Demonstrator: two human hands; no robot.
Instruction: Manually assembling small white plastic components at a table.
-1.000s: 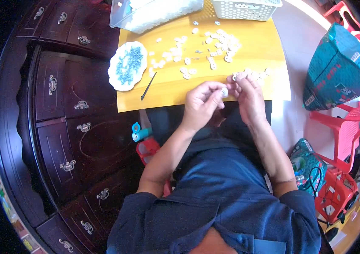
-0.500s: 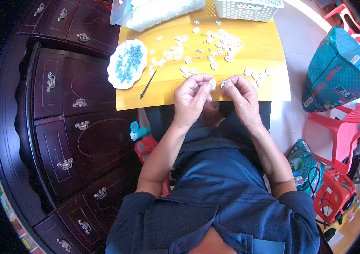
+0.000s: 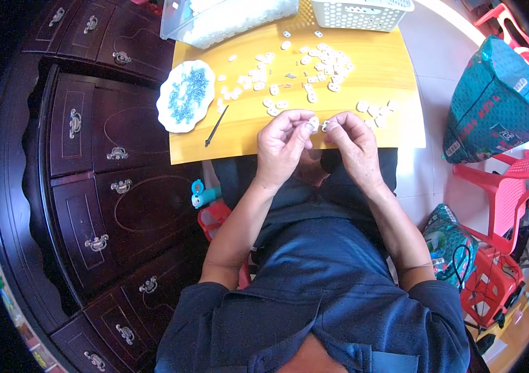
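Over the table's near edge, my left hand (image 3: 286, 142) pinches a small round white plastic piece (image 3: 314, 122) between thumb and fingers. Close beside it, my right hand (image 3: 354, 140) holds another small pale piece (image 3: 325, 125), mostly hidden by its fingertips. The two pieces almost meet; whether they touch I cannot tell. Beyond my hands, many similar white pieces (image 3: 333, 65) with holes lie scattered on the yellow table (image 3: 202, 146). Some tiny dark metal bits (image 3: 290, 76) lie among them. A thin black tool (image 3: 216, 126) rests left of my left hand.
A white scalloped plate (image 3: 166, 115) of small bluish parts stands at the table's left. At the far edge are a clear bin (image 3: 183, 31) and a white perforated basket (image 3: 364, 18). Dark drawers (image 3: 134, 130) line the left; a teal bag (image 3: 494, 105) and red chair (image 3: 494, 193) stand right.
My right hand has shifted slightly left, bringing its piece nearer to the one in my left hand. Both hands keep their pinch.
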